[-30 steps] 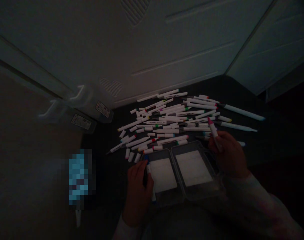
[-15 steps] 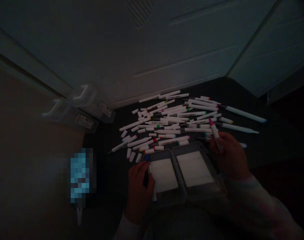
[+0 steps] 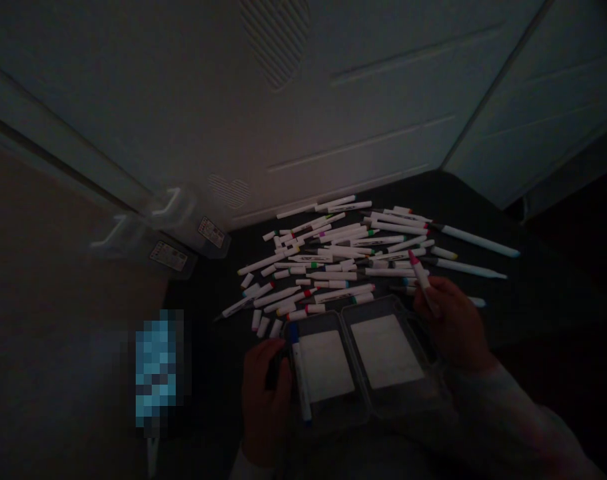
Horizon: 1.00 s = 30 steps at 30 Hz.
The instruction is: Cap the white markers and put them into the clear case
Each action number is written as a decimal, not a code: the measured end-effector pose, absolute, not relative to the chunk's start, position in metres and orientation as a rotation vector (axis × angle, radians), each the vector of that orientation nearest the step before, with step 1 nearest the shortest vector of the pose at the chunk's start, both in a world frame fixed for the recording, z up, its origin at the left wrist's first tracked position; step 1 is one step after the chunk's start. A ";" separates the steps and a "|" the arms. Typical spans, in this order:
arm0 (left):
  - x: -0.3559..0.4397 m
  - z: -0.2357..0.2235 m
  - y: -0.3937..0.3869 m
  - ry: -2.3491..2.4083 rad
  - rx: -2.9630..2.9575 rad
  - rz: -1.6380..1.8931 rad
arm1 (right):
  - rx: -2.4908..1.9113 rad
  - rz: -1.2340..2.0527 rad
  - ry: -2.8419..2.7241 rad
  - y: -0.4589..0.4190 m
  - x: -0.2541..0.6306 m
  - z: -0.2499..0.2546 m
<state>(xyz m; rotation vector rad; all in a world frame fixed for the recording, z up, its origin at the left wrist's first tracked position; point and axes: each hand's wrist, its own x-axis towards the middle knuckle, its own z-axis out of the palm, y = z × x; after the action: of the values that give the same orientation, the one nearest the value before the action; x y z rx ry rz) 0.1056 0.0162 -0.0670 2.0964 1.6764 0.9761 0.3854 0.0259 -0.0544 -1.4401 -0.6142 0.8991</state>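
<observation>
In my right hand [image 3: 456, 323] is a white marker with a pink end [image 3: 423, 277], tilted over the right side of the case. My left hand [image 3: 266, 393] is beside the case's left edge, thumb and fingers apart, with nothing visible between them. Close by it, a blue-ended marker [image 3: 302, 380] lies lengthwise along the left side of the open clear plastic case [image 3: 362, 363]. White sheets [image 3: 328, 363] show in both halves of the case. Beyond it many white markers [image 3: 340, 275] and loose caps [image 3: 263, 327] lie scattered on the dark surface.
Two clear plastic cases with handles and labels [image 3: 168, 255] stand at the back left. A pale panel [image 3: 373, 113] with ridges and heart shapes rises behind the markers. A pixelated bright blue object [image 3: 156, 373] is at the left. The scene is dim.
My left hand has let go of the blue-ended marker and drawn back to the left, leaving it in the case. My right hand still holds the pink-ended marker. The view has tilted slightly.
</observation>
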 end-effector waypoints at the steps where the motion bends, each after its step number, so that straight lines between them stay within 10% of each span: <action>1: 0.104 -0.066 0.018 1.686 2.082 0.994 | -1.438 0.912 -0.602 0.026 0.386 -0.055; 30: 0.108 -0.054 0.112 1.762 2.417 1.361 | -1.382 0.968 -0.537 0.024 0.388 -0.064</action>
<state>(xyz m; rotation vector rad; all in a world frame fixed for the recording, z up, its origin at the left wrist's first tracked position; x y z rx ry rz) 0.1076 0.1124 -0.0545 2.4166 1.7616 1.3614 0.3881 0.0240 -0.0643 -1.3816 -0.5369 0.9684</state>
